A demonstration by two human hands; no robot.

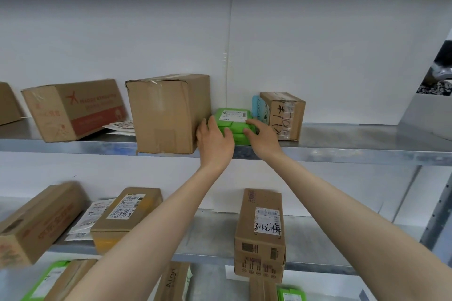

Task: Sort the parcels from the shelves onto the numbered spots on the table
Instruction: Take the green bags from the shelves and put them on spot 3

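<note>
The tall cardboard box (168, 114) crowds the gap, so my left hand (215, 140) curls round the green parcel (232, 121) from one end. My right hand (263, 140) clasps the other end, beside the small scribbled box (285, 116). The parcel sits wedged between the boxes on the shelf (354, 135).

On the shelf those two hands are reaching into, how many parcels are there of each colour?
Brown cardboard boxes: 4
Green soft bundle, gripped by the left hand and right hand: 1
Light blue packet: 1
White flat mailer pile: 1
Total: 7
</note>
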